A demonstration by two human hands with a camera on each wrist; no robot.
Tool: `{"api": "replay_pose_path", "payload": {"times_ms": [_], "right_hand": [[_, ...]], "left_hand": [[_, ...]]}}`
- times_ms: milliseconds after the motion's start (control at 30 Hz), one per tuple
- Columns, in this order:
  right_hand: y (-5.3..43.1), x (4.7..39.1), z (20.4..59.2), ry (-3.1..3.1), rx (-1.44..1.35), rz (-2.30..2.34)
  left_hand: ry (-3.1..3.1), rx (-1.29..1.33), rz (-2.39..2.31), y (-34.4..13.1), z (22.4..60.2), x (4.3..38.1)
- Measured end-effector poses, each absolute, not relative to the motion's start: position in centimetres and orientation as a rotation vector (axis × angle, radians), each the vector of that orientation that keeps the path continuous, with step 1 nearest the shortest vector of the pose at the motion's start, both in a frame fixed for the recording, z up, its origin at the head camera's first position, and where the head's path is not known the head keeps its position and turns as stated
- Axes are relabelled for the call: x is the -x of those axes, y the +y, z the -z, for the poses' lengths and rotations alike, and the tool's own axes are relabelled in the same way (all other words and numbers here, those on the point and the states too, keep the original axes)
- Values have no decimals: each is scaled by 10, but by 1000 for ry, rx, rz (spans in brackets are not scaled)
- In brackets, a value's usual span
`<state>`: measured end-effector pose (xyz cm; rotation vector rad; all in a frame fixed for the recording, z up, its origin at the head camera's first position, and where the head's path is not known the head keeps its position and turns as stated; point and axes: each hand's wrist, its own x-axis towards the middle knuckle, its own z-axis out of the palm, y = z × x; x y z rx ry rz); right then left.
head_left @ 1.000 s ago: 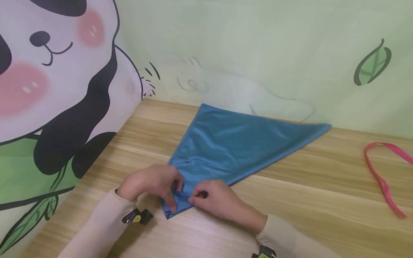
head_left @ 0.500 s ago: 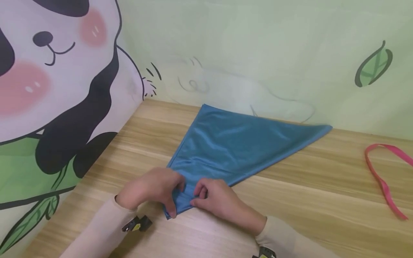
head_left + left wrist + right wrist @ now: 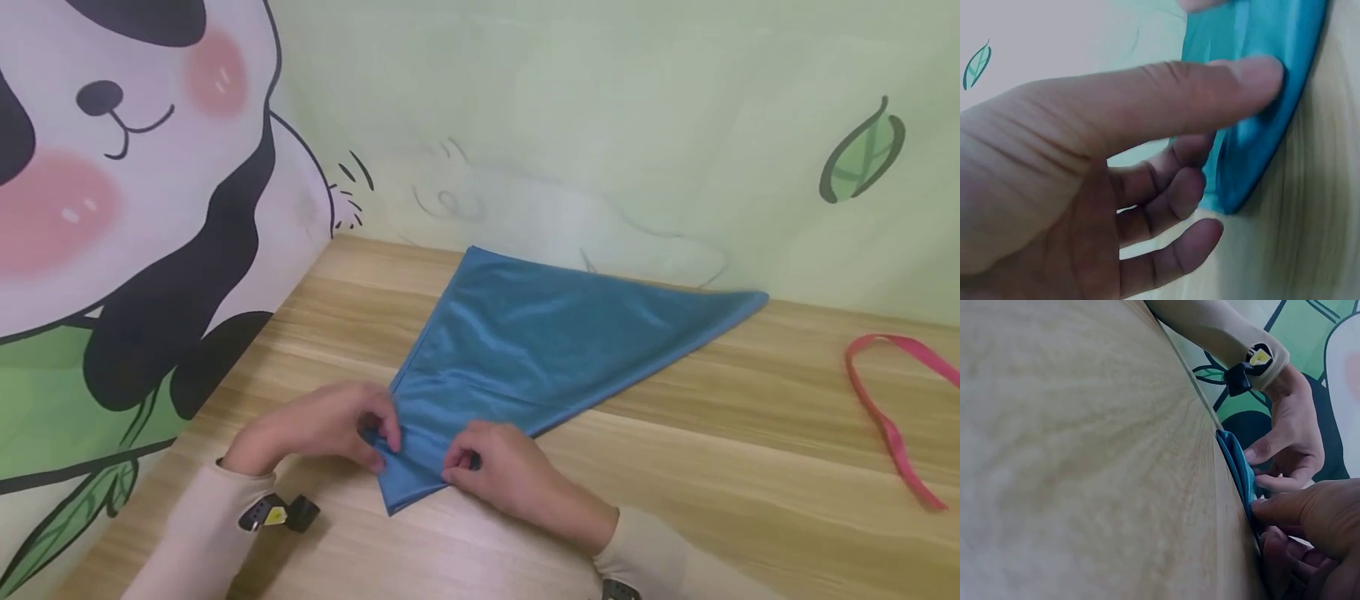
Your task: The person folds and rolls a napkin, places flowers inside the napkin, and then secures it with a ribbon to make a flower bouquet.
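Observation:
A shiny blue cloth [image 3: 540, 333], folded into a rough triangle, lies on the wooden table with its narrow tip toward the back right. My left hand [image 3: 337, 425] is at the cloth's left edge, near the front corner, thumb and forefinger pinching that edge. In the left wrist view the thumb [image 3: 1254, 81] lies over the cloth while the other fingers curl loosely. Farther right, my right hand [image 3: 502, 467] pinches the near edge of the cloth between thumb and forefinger. The right wrist view shows several layers at the cloth's folded edge [image 3: 1235, 462].
A pink ribbon [image 3: 892, 442] lies curved on the table at the right. Behind the table [image 3: 712, 508] stands a pale green wall [image 3: 600, 108] with a leaf drawing, and a panda picture [image 3: 172, 208] covers the left side.
My left hand has moved left, off the front corner to the left edge, and the corner now lies flatter and uncovered. My right hand has stayed nearly in place.

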<state>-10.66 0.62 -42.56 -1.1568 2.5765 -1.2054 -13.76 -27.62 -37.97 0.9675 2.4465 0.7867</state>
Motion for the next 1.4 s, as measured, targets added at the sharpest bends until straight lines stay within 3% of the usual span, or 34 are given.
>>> {"api": "replay_pose_path", "payload": {"times_ms": [400, 633, 1000, 1400], "right_hand": [[1, 98, 423, 2676, 1402, 1006], [0, 93, 420, 2734, 1477, 874], [-3, 88, 420, 2794, 1449, 817], [-7, 90, 423, 2833, 1301, 968]], "left_hand": [[2272, -790, -874, -283, 383, 143], [2290, -844, -894, -285, 388, 145], [2285, -969, -1052, -289, 394, 150], [2398, -832, -1173, -278, 392, 147]]}}
